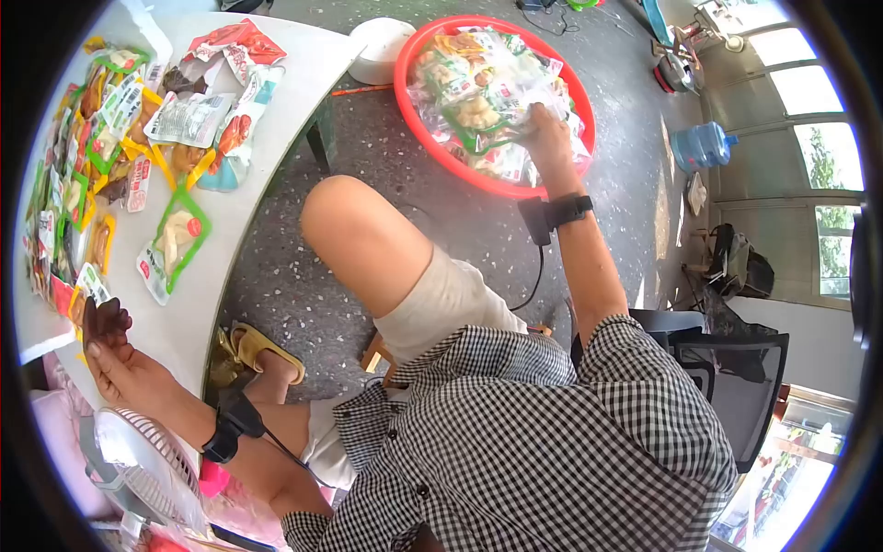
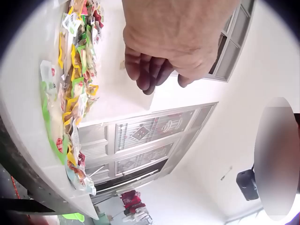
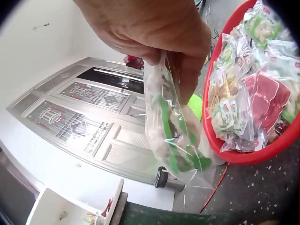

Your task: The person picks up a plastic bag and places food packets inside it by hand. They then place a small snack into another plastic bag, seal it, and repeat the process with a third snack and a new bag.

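Over the red basin (image 1: 402, 83), my right hand (image 1: 549, 138) pinches a clear plastic food packet with green edging (image 3: 164, 122) by its top end. In the right wrist view the packet hangs down from the thumb and fingers, beside the basin's rim. Pale pieces show through its film. My left hand (image 1: 129, 368) is at the near end of the white table (image 1: 276, 120), its fingers loosely bent with nothing between them in the left wrist view. Close by lies a row of food packets (image 2: 77, 86). A single green-edged packet (image 1: 175, 241) lies apart on the table.
Many more packets (image 3: 234, 112) fill the basin on the speckled floor. A white tub (image 1: 379, 46) stands beside it. A white fan (image 1: 152, 455) is below my left forearm. A blue water bottle (image 1: 701, 147) and an office chair (image 1: 736, 386) are to the right.
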A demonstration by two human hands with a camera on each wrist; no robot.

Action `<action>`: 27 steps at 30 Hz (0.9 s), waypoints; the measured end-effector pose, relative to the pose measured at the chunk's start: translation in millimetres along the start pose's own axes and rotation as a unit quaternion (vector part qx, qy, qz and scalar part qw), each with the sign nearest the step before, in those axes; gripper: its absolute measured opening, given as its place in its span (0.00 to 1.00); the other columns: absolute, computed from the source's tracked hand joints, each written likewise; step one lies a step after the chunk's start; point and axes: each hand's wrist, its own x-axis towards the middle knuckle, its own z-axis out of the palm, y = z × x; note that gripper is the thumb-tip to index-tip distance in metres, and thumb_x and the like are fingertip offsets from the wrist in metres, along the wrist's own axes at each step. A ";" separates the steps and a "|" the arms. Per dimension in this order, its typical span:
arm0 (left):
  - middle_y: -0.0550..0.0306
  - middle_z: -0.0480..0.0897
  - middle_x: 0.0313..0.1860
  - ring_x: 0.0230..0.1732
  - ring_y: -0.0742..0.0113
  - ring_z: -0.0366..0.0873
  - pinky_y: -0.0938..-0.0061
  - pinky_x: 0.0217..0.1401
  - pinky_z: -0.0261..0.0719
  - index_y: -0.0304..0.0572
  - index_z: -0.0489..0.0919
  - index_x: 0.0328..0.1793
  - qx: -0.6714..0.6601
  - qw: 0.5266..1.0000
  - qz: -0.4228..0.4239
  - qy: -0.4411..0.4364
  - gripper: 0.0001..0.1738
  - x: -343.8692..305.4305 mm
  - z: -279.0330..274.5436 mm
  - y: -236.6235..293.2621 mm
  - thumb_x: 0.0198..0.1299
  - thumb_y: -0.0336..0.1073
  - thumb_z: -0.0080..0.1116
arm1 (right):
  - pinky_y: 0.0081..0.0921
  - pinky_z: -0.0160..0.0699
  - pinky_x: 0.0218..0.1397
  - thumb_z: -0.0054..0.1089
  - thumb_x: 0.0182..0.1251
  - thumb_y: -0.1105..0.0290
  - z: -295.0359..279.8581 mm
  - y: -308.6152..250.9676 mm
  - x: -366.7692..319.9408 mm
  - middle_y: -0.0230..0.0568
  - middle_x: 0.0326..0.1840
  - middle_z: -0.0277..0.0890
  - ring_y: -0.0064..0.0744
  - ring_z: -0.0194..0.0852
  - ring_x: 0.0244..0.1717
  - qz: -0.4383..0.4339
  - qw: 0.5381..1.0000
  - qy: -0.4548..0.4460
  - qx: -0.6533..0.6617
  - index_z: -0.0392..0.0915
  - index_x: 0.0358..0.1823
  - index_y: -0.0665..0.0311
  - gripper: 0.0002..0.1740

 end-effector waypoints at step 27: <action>0.56 0.82 0.27 0.27 0.75 0.75 0.81 0.33 0.72 0.30 0.82 0.42 -0.032 0.992 -0.062 0.105 0.18 0.5 -31.8 5.9 0.67 0.41 0.51 | 0.18 0.81 0.36 0.51 0.69 0.68 165.3 -330.5 74.7 0.47 0.41 0.81 0.23 0.79 0.34 0.018 0.894 -0.276 0.353 0.75 0.50 0.73 0.16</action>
